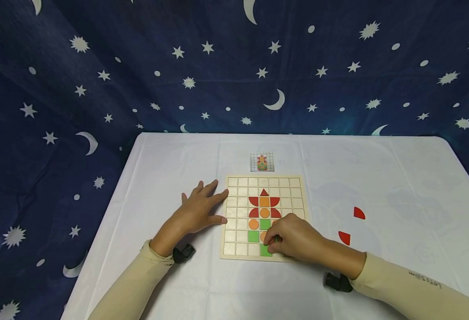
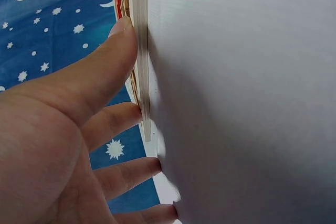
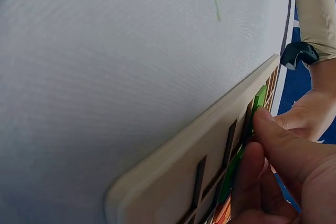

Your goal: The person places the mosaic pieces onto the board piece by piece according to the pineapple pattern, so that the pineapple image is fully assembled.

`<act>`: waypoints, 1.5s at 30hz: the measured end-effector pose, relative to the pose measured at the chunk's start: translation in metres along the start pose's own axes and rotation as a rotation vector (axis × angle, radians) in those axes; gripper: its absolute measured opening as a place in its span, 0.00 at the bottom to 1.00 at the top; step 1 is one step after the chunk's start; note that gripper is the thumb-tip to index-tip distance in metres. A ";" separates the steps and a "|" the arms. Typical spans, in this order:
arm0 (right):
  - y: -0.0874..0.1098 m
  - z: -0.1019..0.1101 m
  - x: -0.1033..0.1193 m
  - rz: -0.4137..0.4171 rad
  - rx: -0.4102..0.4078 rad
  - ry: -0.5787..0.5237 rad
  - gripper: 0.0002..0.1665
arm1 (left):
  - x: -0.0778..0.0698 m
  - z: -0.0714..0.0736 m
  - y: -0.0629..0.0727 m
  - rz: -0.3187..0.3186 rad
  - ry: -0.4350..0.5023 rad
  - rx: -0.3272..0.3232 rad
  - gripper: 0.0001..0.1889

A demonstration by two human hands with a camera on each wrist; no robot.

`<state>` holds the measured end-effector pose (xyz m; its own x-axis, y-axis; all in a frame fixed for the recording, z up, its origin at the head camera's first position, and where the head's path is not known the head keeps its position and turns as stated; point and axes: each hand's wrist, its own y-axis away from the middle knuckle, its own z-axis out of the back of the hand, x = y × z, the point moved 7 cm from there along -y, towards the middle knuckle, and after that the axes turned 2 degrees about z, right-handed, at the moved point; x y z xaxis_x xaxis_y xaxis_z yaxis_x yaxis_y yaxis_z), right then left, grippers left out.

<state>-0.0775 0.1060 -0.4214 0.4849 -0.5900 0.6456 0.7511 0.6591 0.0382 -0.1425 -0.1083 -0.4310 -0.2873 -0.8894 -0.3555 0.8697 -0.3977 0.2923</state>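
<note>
A wooden grid board (image 1: 234, 249) lies on the white table. Red, orange and green tiles fill cells down its middle: a red triangle (image 1: 264, 193), red quarter circles, an orange square (image 1: 264, 202), orange circles and green squares. My right hand (image 1: 298, 238) is over the lower right cells, thumb and finger pinching a green square tile (image 1: 265, 250) at the bottom row; in the right wrist view the thumb is on that tile (image 3: 260, 97). My left hand (image 1: 196, 213) spreads its fingers at the board's left edge, thumb and index finger touching it. My right hand covers some tiles.
A small pattern card (image 1: 262, 162) with a similar coloured figure lies beyond the board. Two loose red quarter-circle tiles (image 1: 359, 213) lie to the right on the white cloth (image 1: 410, 213). A dark blue curtain with stars and moons (image 1: 226, 66) hangs behind the table.
</note>
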 end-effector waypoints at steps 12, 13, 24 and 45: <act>0.003 0.004 -0.002 0.024 0.006 -0.080 0.08 | 0.002 0.000 0.000 0.010 0.013 0.001 0.42; 0.004 0.007 -0.002 0.030 0.002 -0.084 0.08 | 0.002 0.000 0.000 0.007 0.012 -0.001 0.42; 0.043 0.072 -0.038 -0.028 -0.174 0.008 0.07 | 0.002 -0.001 -0.001 0.011 0.009 0.003 0.43; 0.132 0.136 -0.144 -0.048 -0.195 0.466 0.25 | 0.000 -0.001 0.000 0.000 0.004 0.001 0.42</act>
<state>-0.1089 0.3417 -0.4056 0.5629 -0.7921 0.2361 0.8255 0.5531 -0.1126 -0.1421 -0.1082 -0.4317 -0.2860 -0.8885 -0.3588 0.8691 -0.3982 0.2934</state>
